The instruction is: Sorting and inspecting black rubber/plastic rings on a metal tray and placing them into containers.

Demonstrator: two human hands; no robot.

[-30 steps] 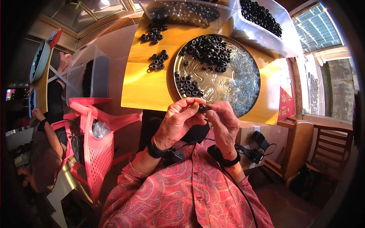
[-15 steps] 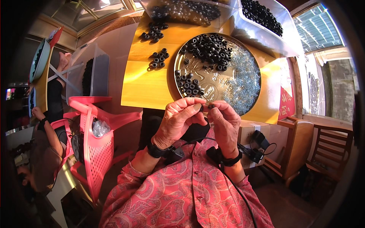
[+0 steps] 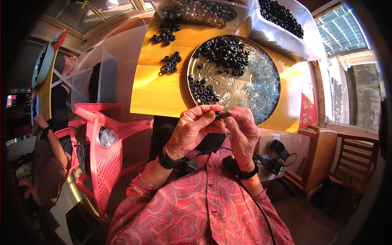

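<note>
Just past the near rim of a round metal tray (image 3: 189,87), my hands meet fingertip to fingertip. My left hand (image 3: 195,130) pinches a small black ring-shaped part (image 3: 217,115) between thumb and forefinger. Close against it, my right hand (image 3: 243,132) is pinched around another small dark piece, mostly covered by the fingertips. On the tray lies a heap of black ring-shaped parts (image 3: 224,53), with a smaller group of them at the left near rim. Many tiny clear-bluish pieces (image 3: 261,87) are spread over the tray's right side.
The tray stands on a yellow table (image 3: 143,96), beside two small clusters of black parts (image 3: 171,61). Clear plastic bins (image 3: 281,43) of black parts are at the back. A pink plastic chair (image 3: 104,163) is at left; another person (image 3: 49,163) sits beyond it. Wooden chairs (image 3: 322,159) stand right.
Both hands have shifted slightly, and the black ring in my left fingertips now shows more of its open end. The tray and the piles look the same.
</note>
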